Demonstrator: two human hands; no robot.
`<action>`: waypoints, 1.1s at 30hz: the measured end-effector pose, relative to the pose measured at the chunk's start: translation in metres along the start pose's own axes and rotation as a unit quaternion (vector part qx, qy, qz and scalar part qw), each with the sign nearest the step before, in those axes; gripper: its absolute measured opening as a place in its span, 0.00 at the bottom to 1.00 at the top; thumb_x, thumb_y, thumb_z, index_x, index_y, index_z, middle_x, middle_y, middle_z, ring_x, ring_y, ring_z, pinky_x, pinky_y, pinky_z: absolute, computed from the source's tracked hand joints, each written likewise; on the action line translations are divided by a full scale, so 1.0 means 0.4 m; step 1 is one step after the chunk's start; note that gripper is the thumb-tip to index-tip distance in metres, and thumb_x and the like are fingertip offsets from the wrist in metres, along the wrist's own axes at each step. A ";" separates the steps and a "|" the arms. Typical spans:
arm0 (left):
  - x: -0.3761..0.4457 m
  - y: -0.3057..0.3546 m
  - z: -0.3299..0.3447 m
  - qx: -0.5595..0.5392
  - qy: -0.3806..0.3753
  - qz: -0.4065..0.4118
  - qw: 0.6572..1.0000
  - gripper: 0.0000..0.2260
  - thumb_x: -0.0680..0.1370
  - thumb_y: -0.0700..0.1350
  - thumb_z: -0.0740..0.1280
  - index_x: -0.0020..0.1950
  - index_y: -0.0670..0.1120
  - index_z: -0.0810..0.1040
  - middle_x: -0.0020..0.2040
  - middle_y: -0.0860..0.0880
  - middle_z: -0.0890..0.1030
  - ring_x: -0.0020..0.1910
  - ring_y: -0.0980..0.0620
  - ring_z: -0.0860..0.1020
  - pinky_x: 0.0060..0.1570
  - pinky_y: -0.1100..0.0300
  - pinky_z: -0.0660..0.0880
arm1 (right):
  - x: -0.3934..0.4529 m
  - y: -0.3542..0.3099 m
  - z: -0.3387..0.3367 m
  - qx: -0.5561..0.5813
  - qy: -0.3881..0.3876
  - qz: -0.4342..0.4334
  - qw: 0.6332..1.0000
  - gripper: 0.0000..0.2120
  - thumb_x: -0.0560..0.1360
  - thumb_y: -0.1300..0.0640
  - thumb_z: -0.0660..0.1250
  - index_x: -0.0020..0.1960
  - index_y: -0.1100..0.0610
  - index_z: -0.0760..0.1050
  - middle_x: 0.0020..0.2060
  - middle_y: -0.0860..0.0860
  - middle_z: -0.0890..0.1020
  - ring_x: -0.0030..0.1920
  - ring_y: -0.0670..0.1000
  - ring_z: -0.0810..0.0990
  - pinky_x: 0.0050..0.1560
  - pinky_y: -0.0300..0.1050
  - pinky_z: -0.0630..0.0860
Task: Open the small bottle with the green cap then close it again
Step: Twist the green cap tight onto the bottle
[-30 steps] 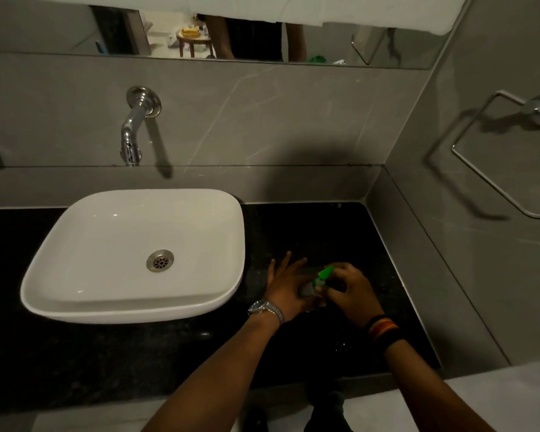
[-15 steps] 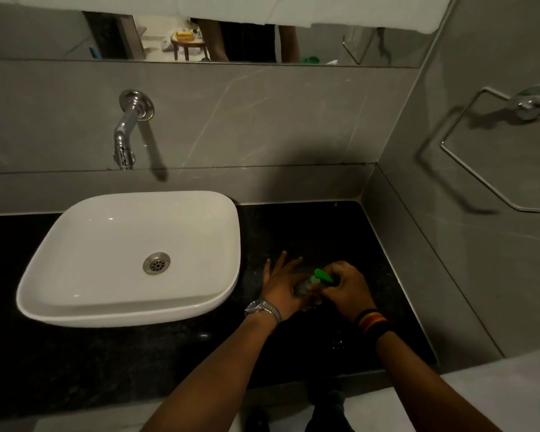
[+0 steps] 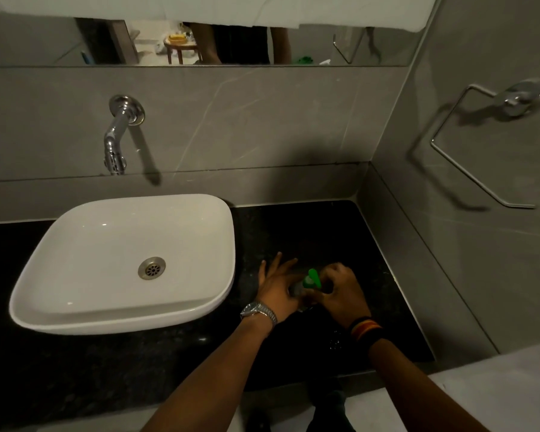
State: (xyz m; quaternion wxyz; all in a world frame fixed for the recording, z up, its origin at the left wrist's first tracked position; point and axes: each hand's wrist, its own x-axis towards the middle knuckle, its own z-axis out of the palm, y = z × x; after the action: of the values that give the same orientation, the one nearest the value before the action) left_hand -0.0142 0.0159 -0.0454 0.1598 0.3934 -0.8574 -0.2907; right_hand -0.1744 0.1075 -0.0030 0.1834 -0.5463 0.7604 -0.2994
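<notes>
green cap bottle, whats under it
The black countertop lies below the small bottle; both the left hand and right hand cover its base, so contact cannot be seen.

The small bottle (image 3: 297, 287) is mostly hidden between both hands; its cap state is unclear.

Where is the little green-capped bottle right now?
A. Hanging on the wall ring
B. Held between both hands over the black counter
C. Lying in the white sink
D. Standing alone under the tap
B: the bottle with its green cap sits between the left hand and right hand, above the black counter, right of the sink.
</notes>
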 end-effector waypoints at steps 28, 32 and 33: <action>0.006 -0.016 0.001 -0.016 -0.004 0.024 1.000 0.29 0.65 0.73 0.69 0.63 0.63 0.77 0.76 0.57 0.66 0.80 0.52 0.45 0.73 0.45 0.29 | 0.043 -0.070 -0.140 0.127 -0.097 0.145 0.976 0.22 0.68 0.43 0.75 0.35 0.64 0.83 0.33 0.62 0.84 0.34 0.55 0.83 0.43 0.46 0.78; 0.006 -0.007 -0.010 -0.001 -0.016 0.016 1.000 0.28 0.65 0.73 0.68 0.62 0.63 0.78 0.77 0.57 0.66 0.80 0.52 0.44 0.74 0.41 0.31 | 0.043 -0.105 -0.109 0.152 -0.116 0.187 0.963 0.10 0.66 0.56 0.79 0.30 0.57 0.82 0.29 0.54 0.83 0.35 0.51 0.82 0.47 0.48 0.80; 0.005 -0.005 -0.014 0.001 -0.019 0.014 1.000 0.29 0.65 0.73 0.68 0.62 0.63 0.78 0.77 0.56 0.66 0.80 0.51 0.44 0.74 0.41 0.31 | 0.043 -0.107 -0.107 0.149 -0.115 0.192 0.963 0.09 0.67 0.57 0.79 0.31 0.57 0.83 0.29 0.54 0.84 0.36 0.51 0.83 0.48 0.48 0.80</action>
State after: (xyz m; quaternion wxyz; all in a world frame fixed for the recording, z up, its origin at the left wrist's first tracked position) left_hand -0.0115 0.0110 -0.0421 0.1473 0.3757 -0.8660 -0.2951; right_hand -0.1754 0.0927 0.0582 0.4034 -0.3871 0.7715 -0.3038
